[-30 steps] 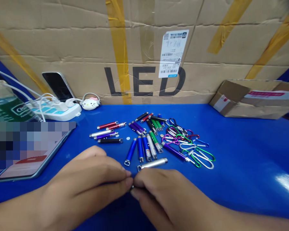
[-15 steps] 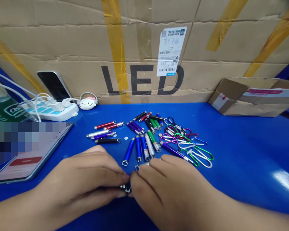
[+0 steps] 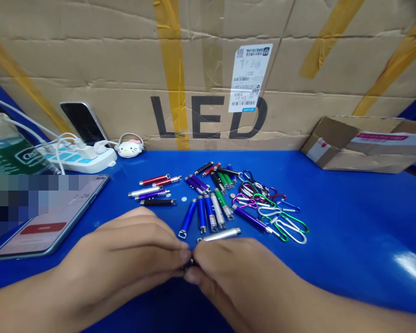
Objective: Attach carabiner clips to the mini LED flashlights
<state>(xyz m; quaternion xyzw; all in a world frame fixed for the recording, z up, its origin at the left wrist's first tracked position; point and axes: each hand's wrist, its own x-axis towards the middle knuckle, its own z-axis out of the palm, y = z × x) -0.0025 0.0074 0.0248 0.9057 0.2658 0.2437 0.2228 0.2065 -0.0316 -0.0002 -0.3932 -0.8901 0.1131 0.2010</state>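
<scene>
I see pens (image 3: pixel 201 215) mid-table (image 3: pixel 350 231), clips (image 3: pixel 260 189) right of them, phone (image 3: pixel 52 236) left, power strip (image 3: pixel 106 159) behind phone, bottle (image 3: pixel 10 150) left of strip; carton (image 3: pixel 125 69) at back, box (image 3: pixel 367 152) before it, far right.

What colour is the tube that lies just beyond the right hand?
The tube just beyond the right hand is silver, seen best in the head view.

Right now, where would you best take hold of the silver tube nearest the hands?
Probably its middle, pinched from above: the silver tube lies crosswise, slim and straight. The right hand crowds its near side, and blue tubes lie beyond its loop end.
</scene>
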